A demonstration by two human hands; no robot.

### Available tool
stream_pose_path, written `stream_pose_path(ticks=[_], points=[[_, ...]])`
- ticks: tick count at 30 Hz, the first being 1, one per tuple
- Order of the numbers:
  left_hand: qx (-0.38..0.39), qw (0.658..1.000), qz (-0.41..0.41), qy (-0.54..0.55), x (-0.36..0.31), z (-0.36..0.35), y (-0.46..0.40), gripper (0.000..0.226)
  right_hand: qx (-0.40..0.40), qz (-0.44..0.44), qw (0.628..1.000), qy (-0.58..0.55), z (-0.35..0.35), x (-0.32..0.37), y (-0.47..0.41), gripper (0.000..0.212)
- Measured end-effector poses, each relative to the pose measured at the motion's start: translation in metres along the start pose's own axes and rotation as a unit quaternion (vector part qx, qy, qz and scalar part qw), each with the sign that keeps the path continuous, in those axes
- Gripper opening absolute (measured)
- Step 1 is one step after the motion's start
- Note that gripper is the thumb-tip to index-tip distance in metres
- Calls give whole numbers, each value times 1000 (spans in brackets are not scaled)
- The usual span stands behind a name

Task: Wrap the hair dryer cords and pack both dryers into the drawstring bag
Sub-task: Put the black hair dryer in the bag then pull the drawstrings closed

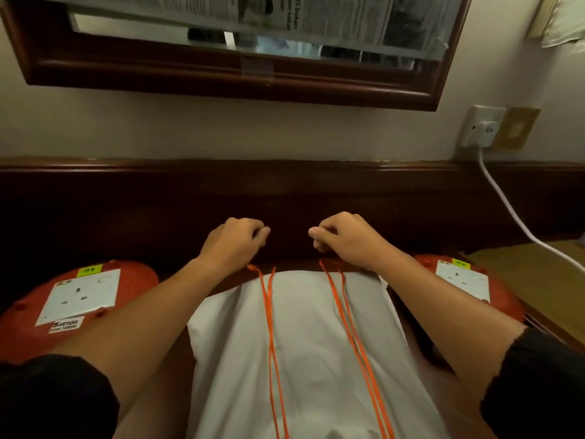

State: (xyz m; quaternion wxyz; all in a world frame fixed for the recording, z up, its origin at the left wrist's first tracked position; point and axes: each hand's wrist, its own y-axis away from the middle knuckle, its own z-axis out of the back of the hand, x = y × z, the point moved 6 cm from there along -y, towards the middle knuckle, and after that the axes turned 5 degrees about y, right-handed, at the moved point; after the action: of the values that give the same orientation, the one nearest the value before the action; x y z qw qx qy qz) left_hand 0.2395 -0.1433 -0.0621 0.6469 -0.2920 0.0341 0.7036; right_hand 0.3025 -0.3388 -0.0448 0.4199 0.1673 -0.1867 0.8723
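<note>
A white drawstring bag [304, 343] lies lengthwise on the dark wooden desk [285, 198], stretching from the bottom of the view toward the wall. Two pairs of orange drawstrings [270, 327] run along its top. My left hand [235, 240] is closed above the far end of the left pair. My right hand [343, 239] is closed above the far end of the right pair [342, 299]. Each string's end passes under a hand, so the grip itself is hidden. No hair dryer is visible; the bag looks bulged.
Two red socket blocks flank the bag, one on the left [76, 299] and one on the right [462, 280]. A white cable [512, 217] runs from a wall plug [481, 128] down across the right side. A wood-framed mirror [221, 64] hangs above.
</note>
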Motion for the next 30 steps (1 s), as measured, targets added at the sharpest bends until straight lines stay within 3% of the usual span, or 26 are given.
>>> stream_pose_path(ticks=[9,13,18,21,30], points=[[-59,998,14,18,-36,72,81,24,-62,-18,997,34,49,41,81,29],[-46,998,32,10,-55,57,127,44,-46,-18,994,98,33,61,125,43],[41,999,16,-32,-68,7,173,77,3,-16,978,207,-8,76,171,60],[70,996,41,-28,-64,-15,185,66,33,-41,971,234,-31,70,188,69],[73,995,46,-38,-51,-31,173,64,53,-65,976,202,-53,43,180,71]])
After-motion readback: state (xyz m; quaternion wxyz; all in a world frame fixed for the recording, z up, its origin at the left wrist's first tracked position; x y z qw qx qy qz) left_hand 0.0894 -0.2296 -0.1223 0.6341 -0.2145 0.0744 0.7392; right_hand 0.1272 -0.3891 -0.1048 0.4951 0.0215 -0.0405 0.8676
